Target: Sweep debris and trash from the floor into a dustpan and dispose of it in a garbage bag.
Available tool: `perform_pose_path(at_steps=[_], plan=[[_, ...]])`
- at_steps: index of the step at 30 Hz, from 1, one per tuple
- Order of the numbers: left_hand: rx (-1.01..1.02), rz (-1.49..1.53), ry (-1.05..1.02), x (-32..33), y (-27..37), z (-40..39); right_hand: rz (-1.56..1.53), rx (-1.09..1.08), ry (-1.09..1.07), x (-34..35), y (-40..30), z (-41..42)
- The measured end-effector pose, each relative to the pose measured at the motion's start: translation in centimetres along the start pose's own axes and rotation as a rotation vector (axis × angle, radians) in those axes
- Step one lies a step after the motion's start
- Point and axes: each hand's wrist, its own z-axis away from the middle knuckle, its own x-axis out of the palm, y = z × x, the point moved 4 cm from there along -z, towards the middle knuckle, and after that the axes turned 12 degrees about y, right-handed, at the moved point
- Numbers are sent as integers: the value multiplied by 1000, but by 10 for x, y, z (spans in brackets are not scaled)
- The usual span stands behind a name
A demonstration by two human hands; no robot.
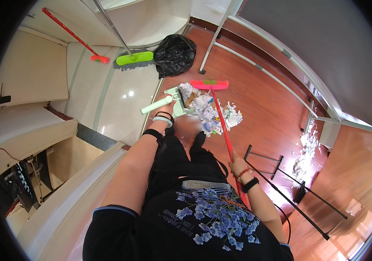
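My left hand (167,106) is closed on the pale green dustpan (183,113) near its handle, at the left edge of a heap of torn paper scraps (205,107). A small brush with dark bristles (180,99) lies over the pan, its thick handle pointing left. My right hand (237,165) grips the red pole of a broom (209,85), whose pink and green bristle head is at the far side of the heap. Paper scraps touch the pan's edge.
A black plastic bag (175,53) stands beyond the pan, beside a green dust mop (134,58) and another red broom (100,59). White-framed metal legs (254,63) are at the right. A black metal stand (279,182) and more scraps (305,156) lie further right.
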Motion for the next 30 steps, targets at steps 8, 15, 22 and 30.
perform_pose_path(at_steps=[8,15,22,30], plan=[[27,-20,-18,-8,18,-2,-449,264,-126,-40,4,53],[21,-148,-130,3,5,-8,-910,340,-156,-22,-9,33],[40,-70,-145,6,3,-6,-1098,410,-285,-30,-40,40],[53,-28,-178,-1,18,-5,-1552,513,-544,-41,-54,48]])
